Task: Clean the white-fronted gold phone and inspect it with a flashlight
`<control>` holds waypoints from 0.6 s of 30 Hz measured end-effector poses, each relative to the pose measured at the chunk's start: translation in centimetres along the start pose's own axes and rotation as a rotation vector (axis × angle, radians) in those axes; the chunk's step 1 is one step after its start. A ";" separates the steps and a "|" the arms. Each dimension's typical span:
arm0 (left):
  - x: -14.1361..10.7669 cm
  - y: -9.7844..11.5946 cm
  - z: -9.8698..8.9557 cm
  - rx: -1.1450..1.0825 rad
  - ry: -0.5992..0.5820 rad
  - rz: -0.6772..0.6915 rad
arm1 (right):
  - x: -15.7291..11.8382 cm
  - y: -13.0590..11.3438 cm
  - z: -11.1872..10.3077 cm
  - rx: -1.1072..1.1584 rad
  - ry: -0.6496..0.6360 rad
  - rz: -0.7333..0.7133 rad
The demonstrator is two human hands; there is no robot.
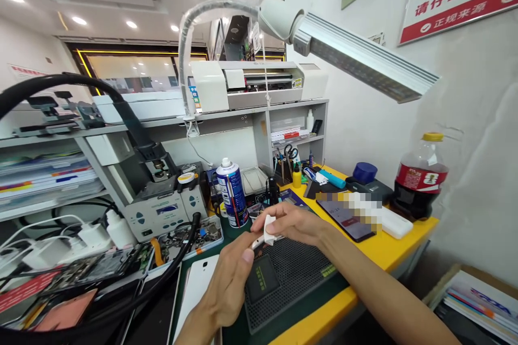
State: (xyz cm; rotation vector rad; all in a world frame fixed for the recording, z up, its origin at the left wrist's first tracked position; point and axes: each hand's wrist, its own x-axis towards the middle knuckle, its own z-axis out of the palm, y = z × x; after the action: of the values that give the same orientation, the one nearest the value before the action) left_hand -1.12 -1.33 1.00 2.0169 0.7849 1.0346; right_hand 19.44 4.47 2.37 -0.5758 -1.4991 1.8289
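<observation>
My left hand [226,277] is closed around a phone [257,243], which is tilted so that mainly its thin pale edge shows. A folded white wipe [268,229] is pinched in the fingers of my right hand [298,222] and touches the phone's edge. Both hands are above a dark textured work mat [297,264]. Below them on the mat is a flat black square pad [263,278] with yellow-green print. The phone's face is mostly hidden by my fingers.
A blue spray can [230,194] stands behind my hands, beside a tray of small parts [208,232]. Left are a grey soldering station [164,213] and a black hose. Right, a dark-screened phone [343,218] and a cola bottle [421,178] rest on the yellow-edged table. A lamp [364,56] hangs above.
</observation>
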 end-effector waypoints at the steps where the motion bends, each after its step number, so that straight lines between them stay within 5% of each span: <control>1: 0.0 -0.1 0.0 0.016 0.009 0.009 | 0.0 0.0 0.3 -0.016 0.015 0.000; 8: -0.3 -0.5 0.2 0.011 0.117 -0.048 | 0.2 0.6 2.4 -0.103 0.119 -0.051; 14: -1.4 -2.1 0.8 -0.206 0.296 -0.179 | 0.3 0.6 2.0 -0.065 0.070 -0.031; 18: -1.0 -2.0 0.4 -0.319 0.238 -0.221 | 0.5 0.6 1.0 0.048 0.050 -0.011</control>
State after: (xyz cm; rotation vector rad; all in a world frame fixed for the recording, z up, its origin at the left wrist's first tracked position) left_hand -1.68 -1.06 -1.21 1.5214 0.8811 1.1980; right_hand 18.27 4.12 2.11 -0.5848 -1.4190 1.8236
